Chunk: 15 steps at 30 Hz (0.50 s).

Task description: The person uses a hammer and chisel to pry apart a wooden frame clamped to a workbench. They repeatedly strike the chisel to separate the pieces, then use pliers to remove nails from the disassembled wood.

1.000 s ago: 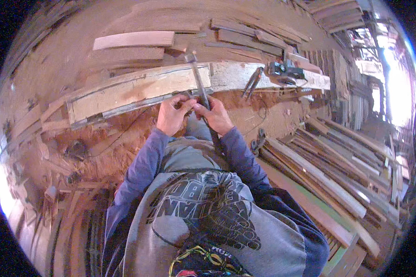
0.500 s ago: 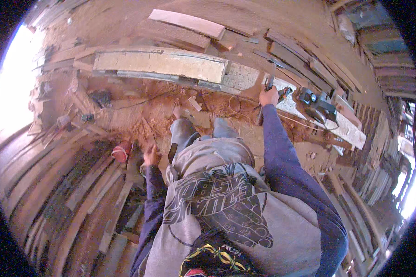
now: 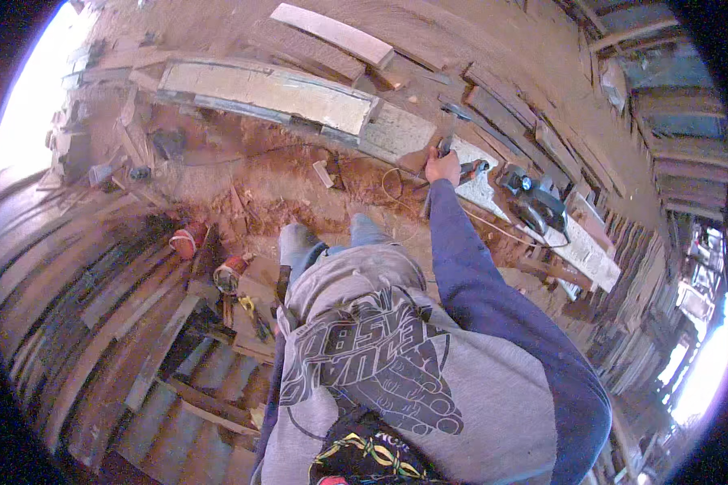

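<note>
My right hand [image 3: 442,167] reaches out to the long pale workbench beam. Its fingers are closed round a dark, narrow tool [image 3: 445,145] whose kind I cannot make out. Just right of the hand, a small dark object [image 3: 474,168] lies on the white-topped part of the beam. Farther right sits a black power tool [image 3: 539,206] with a bright bluish spot. My left hand is out of sight; only a strip of its dark sleeve [image 3: 273,396] shows beside my grey shirt.
A thick pale timber [image 3: 267,93] lies along the beam's left part. Planks [image 3: 332,34] rest on the dusty ground beyond. A thin cable [image 3: 493,224] runs below the beam. Red containers [image 3: 188,241], a yellow-handled tool [image 3: 251,311] and stacked boards [image 3: 81,323] are at left.
My left hand, earlier low at the left near a red container, has drawn back out of sight. My right hand stays on the dark tool; the whole view has shifted and turned slightly.
</note>
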Each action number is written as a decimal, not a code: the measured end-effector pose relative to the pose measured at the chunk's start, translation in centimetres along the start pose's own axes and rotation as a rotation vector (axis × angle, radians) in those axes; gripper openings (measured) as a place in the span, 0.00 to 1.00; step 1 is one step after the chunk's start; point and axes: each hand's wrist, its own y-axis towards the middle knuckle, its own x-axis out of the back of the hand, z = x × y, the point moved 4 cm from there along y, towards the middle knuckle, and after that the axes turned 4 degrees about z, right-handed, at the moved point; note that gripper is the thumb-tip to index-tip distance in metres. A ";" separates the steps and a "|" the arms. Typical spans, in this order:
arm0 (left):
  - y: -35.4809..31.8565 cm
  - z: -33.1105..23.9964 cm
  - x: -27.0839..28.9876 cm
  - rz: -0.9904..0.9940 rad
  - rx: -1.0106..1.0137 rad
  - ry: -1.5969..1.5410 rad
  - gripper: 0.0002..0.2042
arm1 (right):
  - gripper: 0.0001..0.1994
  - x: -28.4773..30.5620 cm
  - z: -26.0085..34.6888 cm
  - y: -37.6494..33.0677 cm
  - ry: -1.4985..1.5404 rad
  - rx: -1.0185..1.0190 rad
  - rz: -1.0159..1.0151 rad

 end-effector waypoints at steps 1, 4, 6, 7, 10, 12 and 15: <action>0.4 -0.5 0.0 -0.010 -0.014 -0.036 0.16 | 0.25 0.2 0.1 -0.1 -0.005 0.007 -0.010; 2.0 -2.4 0.4 -0.063 -0.071 -0.154 0.16 | 0.25 0.6 -0.1 -0.8 0.097 -0.015 -0.028; 2.9 -3.4 1.0 -0.108 -0.102 -0.237 0.17 | 0.25 0.6 -0.4 -1.5 0.184 -0.025 -0.061; 3.2 -3.7 1.2 -0.118 -0.115 -0.272 0.17 | 0.25 0.4 -0.7 -1.8 0.227 -0.035 -0.082; 3.2 -3.9 1.5 -0.123 -0.162 -0.159 0.17 | 0.25 -0.6 -1.8 -2.8 0.312 -0.020 -0.219; 2.8 -3.2 1.4 -0.097 -0.183 -0.193 0.18 | 0.32 -2.0 -2.6 -3.1 0.383 -0.003 -0.193; 2.3 -0.8 0.6 -0.110 -0.121 -0.258 0.16 | 0.30 -3.5 -3.0 -2.9 0.212 0.113 -0.305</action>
